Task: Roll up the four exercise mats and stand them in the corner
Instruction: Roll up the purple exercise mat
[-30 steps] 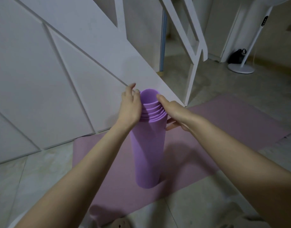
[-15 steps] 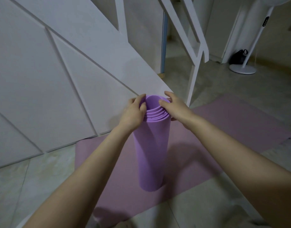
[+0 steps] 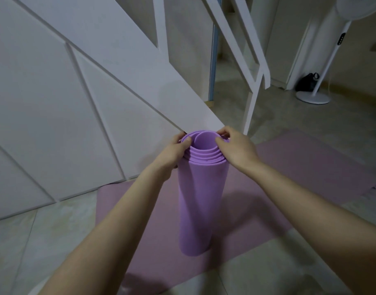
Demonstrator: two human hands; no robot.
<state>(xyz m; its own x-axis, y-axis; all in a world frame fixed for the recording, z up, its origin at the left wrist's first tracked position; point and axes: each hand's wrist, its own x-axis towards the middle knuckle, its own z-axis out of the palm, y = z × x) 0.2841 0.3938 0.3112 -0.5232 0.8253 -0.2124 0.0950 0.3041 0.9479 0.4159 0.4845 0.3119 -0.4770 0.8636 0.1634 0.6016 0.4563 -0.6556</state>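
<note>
A rolled purple mat (image 3: 198, 201) stands upright on end, its spiral layers showing at the top. It stands on a pink mat (image 3: 293, 167) that lies flat on the floor. My left hand (image 3: 174, 154) grips the roll's top rim from the left, thumb over the edge. My right hand (image 3: 236, 149) grips the rim from the right, fingers curled over the far side and thumb on the near layers.
A white panelled stair side (image 3: 76, 103) rises close behind the roll. A white stair rail post (image 3: 252, 107) stands to the right of it. Further right are a white standing fan (image 3: 314, 96) and a black bag (image 3: 308, 81) on the tiled floor.
Both hands shifted on the roll's top rim, from pressing its sides to gripping over the edge. The roll's top layers look more even now.
</note>
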